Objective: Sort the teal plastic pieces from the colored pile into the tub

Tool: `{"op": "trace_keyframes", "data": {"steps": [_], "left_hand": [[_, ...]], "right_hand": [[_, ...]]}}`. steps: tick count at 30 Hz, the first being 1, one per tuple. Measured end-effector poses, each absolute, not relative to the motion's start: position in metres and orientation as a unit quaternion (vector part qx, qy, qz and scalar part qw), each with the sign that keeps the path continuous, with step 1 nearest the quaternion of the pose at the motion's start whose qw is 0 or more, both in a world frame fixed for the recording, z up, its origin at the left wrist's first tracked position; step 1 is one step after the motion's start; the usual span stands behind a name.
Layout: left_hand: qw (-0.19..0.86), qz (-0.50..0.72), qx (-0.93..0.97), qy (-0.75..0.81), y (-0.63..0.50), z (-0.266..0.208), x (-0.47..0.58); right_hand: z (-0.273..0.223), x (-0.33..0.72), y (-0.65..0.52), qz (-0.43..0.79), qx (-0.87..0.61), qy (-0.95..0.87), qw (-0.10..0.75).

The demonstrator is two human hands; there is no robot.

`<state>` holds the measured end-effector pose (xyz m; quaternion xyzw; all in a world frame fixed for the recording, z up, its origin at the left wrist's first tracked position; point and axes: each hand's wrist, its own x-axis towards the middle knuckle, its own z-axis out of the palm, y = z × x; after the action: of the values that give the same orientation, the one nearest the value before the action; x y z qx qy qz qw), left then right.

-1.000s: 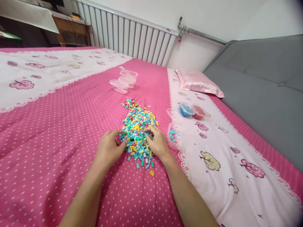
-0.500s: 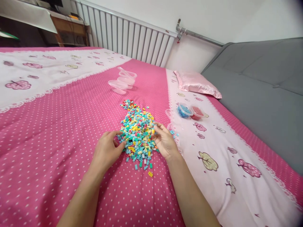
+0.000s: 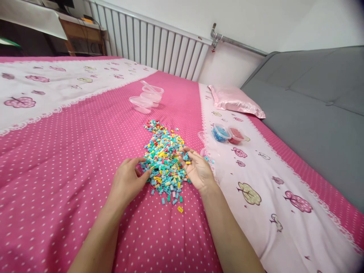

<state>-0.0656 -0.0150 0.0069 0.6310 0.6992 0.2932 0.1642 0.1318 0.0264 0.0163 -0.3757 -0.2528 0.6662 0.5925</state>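
Note:
A loose pile of small toy building bricks (image 3: pixel 163 151), mostly blue, green and yellow with some red and white, lies on the pink dotted bedspread (image 3: pixel 85 159). My left hand (image 3: pixel 130 177) is at the pile's left side, thumb and forefinger apart with their tips by the bricks; its other fingers are partly hidden. On the pile's right side, my right hand (image 3: pixel 197 168) is turned partly palm up. Its curled fingers cradle a few blue bricks (image 3: pixel 186 156) and a yellow brick (image 3: pixel 188 162). A single yellow brick (image 3: pixel 180 209) lies apart, nearest me.
To the right stand a clear tub of blue bricks (image 3: pixel 221 133) and a tub of red bricks (image 3: pixel 235 135). Clear lidded-type containers (image 3: pixel 148 96) rest beyond the pile. A pink pillow (image 3: pixel 236 101) lies by the grey headboard (image 3: pixel 309 98). A radiator (image 3: pixel 153 41) runs along the wall.
My right hand has rolled more palm up and its fingers have spread a little, so the blue and yellow bricks in it now show. My left hand has stayed in place.

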Motion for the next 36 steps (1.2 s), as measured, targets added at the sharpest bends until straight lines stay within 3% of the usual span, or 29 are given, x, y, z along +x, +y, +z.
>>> {"op": "trace_keyframes", "data": {"steps": [36], "left_hand": [[0.17, 0.302, 0.623, 0.701, -0.0147, 0.0064, -0.0669]], "right_hand": [[0.0238, 0.1279, 0.0235, 0.714, -0.339, -0.178, 0.586]]}}
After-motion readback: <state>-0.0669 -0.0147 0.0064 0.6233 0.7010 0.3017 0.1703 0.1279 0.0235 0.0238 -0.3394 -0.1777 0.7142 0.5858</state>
